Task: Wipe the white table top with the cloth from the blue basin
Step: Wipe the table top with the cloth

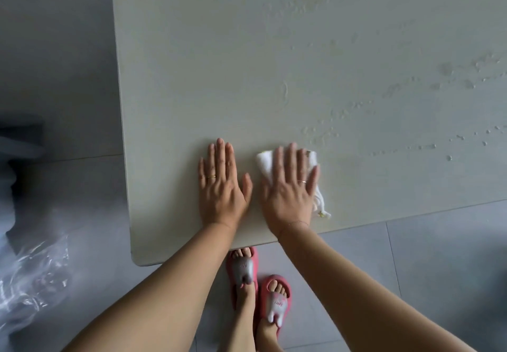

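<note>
While the right hand lies flat on it, the folded white terry cloth sits on the white rectangular table top, close to the near edge and right of the near left corner. Cloth long axis is diagonal: far-left end to near-right end. Far end pokes out past the index and middle fingertips, and one corner shows left of the index finger. Near end is a thin bunched tail that points at the table's near edge, comes out from under the little-finger side of the palm, and stops just short of the edge. Small yellowish marks on the tail tip and on the far right corner.

Right-hand fingers are straight and slightly spread, pressed on top of the cloth, not curled round it. Middle of the cloth is hidden under palm and fingers. Thin gold ring on the ring finger.

Left hand is flat on bare table top just left of the right hand, fingers straight and together, thumb out, holding nothing and apart from the cloth. Gold ring on its ring finger.

Wet streaks and droplets cover the table top beyond and right of the cloth.

Below the table edge: two pink slide slippers on grey floor tiles. Crumpled clear plastic sheet on the floor at far left.
</note>
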Demonstrator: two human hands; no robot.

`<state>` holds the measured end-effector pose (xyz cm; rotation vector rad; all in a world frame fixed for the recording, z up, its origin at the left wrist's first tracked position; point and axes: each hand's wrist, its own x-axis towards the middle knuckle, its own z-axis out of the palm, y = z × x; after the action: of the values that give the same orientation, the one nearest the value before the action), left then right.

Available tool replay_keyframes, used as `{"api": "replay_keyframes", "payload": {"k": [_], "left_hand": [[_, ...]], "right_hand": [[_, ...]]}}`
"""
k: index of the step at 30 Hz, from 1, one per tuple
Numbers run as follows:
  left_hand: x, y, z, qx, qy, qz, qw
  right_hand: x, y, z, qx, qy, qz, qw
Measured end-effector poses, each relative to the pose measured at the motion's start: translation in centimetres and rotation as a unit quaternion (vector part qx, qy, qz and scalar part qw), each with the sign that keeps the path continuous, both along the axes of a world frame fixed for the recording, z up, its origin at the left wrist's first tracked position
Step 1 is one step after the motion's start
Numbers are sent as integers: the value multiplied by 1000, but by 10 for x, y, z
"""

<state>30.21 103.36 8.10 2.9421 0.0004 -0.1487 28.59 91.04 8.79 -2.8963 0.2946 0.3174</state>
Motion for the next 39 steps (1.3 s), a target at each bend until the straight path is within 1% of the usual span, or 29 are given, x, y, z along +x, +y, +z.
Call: {"api": "replay_keyframes", "payload": {"k": [3,4,5,6,8,10,11,12,13,14,16,19,20,21,23,25,26,27,28,30,32,33,34,35,37,38,39], "left_hand": [[-2,0,2,-4,5,-6,1000],[-2,0,3,-6,7,-5,1000],[-2,0,4,-8,7,-4,1000],[-2,0,5,-8,9,-3,1000],[0,0,6,-3,13,0,1000],[0,-1,7,3,18,-2,1000],[-1,-1,7,5,20,-5,1000],[-1,0,7,7,20,-7,1000],[-1,0,6,8,19,-7,1000],[-1,0,5,9,19,-7,1000],[-1,1,3,10,15,-9,1000],[0,0,3,7,14,-10,1000],[0,0,4,4,13,-7,1000],[0,1,5,-1,11,-4,1000],[2,1,8,-13,7,-8,1000],[12,-1,11,-22,-2,-15,1000],[20,-4,13,-26,-7,-15,1000],[30,-8,15,-30,-11,-12,999],[42,-13,16,-34,-14,-5,999],[67,-22,19,-40,-18,14,999],[87,-29,20,-46,-18,19,999],[95,-32,20,-44,-23,10,999],[101,-34,18,-39,-32,-5,999],[106,-36,16,-32,-41,-18,998],[110,-38,11,-21,-40,-21,999],[111,-39,9,-21,-33,-13,999],[112,-40,6,-21,-25,-5,999]], "right_hand": [[3,-20,4,31,-4,146,989],[7,-36,5,28,-9,182,983],[11,-54,6,15,-14,191,981],[18,-72,8,0,-11,164,986],[33,-89,9,-18,7,40,999],[42,-77,8,-18,21,-77,997],[45,-63,7,-13,21,-112,993],[45,-49,7,-8,20,-123,992],[45,-34,7,-4,18,-106,994],[43,-20,6,-1,15,-63,998],[37,-7,6,6,14,53,998],[48,-39,6,13,0,216,976],[54,-57,6,3,-7,240,971],[62,-74,6,-5,-10,228,974],[77,-98,6,-12,-13,114,993],[87,-88,3,-19,-8,-21,1000],[91,-73,2,-17,-5,-65,998],[92,-57,1,-10,-1,-77,997],[91,-40,1,-3,-3,-53,999],[86,-20,0,9,-6,70,997],[92,-34,2,19,-20,196,980],[100,-49,2,17,-34,239,970],[110,-67,1,9,-43,255,966],[121,-85,-1,1,-43,231,972],[144,-113,-2,-4,-27,85,996],[151,-116,-3,-7,-20,11,1000],[156,-110,-3,-11,-19,-39,999]]}}
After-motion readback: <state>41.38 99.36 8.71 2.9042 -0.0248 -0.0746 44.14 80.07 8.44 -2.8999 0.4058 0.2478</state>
